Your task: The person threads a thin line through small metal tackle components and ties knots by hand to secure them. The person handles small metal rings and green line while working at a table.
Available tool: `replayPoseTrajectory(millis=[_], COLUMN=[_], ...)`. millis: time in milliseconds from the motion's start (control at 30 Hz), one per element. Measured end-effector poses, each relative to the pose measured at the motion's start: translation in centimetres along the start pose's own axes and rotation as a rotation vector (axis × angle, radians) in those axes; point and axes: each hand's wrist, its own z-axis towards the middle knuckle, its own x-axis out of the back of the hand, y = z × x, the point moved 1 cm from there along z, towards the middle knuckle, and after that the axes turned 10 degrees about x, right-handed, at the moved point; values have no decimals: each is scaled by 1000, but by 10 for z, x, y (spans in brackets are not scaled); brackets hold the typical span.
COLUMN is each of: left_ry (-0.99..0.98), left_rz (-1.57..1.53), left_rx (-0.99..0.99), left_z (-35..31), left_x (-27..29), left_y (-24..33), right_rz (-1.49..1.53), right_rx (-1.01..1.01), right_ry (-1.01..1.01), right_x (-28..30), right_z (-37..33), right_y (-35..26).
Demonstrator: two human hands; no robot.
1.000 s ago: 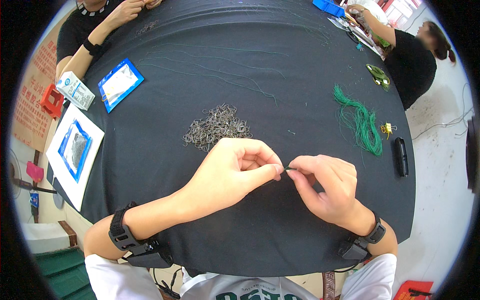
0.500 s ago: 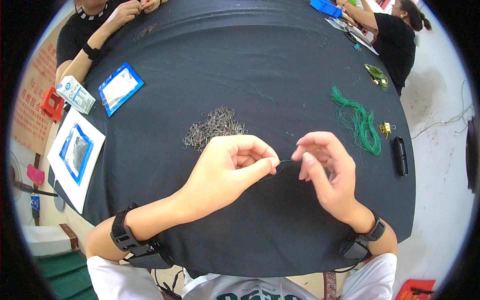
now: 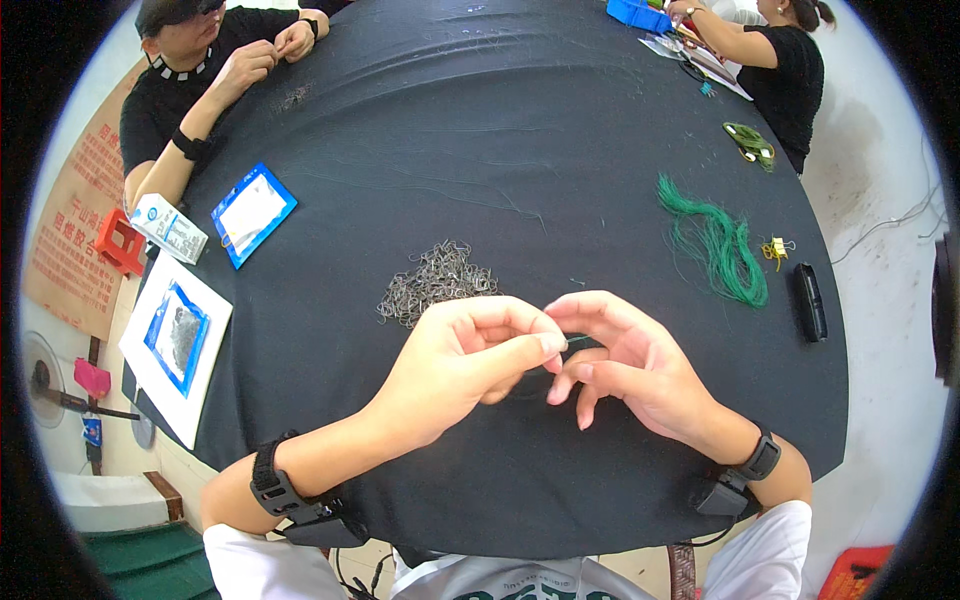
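My left hand (image 3: 465, 352) pinches a fine green thread (image 3: 578, 339) between thumb and forefinger; anything else inside that pinch is hidden. Close against it on the right is my right hand (image 3: 655, 378). Its fingers are apart and curved around the short stretch of thread, and the forefinger reaches to the left fingertips. Just beyond my left hand lies a heap of small grey metal fish hooks (image 3: 440, 282). A loose hank of green thread (image 3: 728, 255) rests on the black cloth to the right.
At the left are a blue-edged packet (image 3: 253, 215), a small carton (image 3: 170, 228) and a white board (image 3: 205, 385) bearing another packet. A yellow clip (image 3: 776, 250), black case (image 3: 810, 303) and olive cord bundle (image 3: 750, 146) line the right. Two people work at the far edges.
My right hand has moved left and come up against my left fingertips, its fingers spreading around the thread. The left hand keeps its pinch. The whole view has shifted slightly.
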Motion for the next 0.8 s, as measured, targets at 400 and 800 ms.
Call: replayPoseTrajectory(millis=[400,800], left_ry=[-260,-190], left_rz=[-304,-281], left_rx=[156,126], left_z=[-1,-3], left_x=[-5,-5], left_y=[3,3], right_rz=[-395,-500], right_rx=[-28,-61], right_ry=[-58,-32], right_x=[-9,-13], right_z=[-6,-6], right_y=[1,-2])
